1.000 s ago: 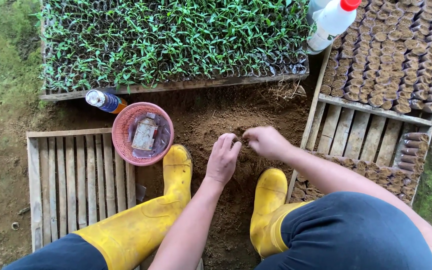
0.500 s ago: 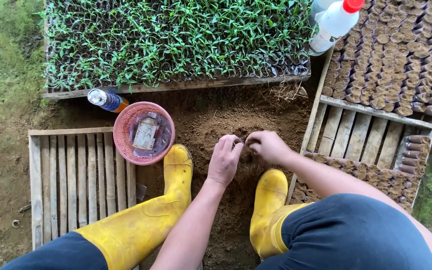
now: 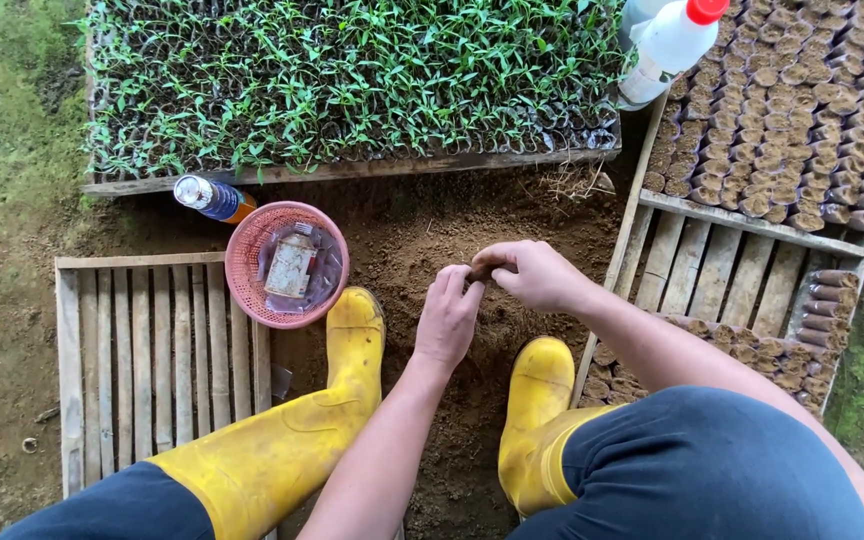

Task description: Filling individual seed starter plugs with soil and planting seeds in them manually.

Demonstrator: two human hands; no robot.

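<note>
My left hand [image 3: 447,318] and my right hand [image 3: 532,275] meet over a heap of loose brown soil [image 3: 422,250] between my two yellow boots. Together they grip a small dark soil-filled seedling pot [image 3: 479,271], held at its ends by the fingertips of both hands. The pot is mostly hidden by my fingers.
A pink basket [image 3: 287,262] with plastic packets sits left of the soil, a capped bottle [image 3: 210,197] beside it. A tray of green seedlings [image 3: 352,70] lies ahead. A wooden slatted tray [image 3: 152,350] is at left, another [image 3: 752,150] with several filled pots and a white bottle [image 3: 667,45] at right.
Both hands have stayed over the soil heap, shifting slightly closer together around the small pot. Nothing else has moved.
</note>
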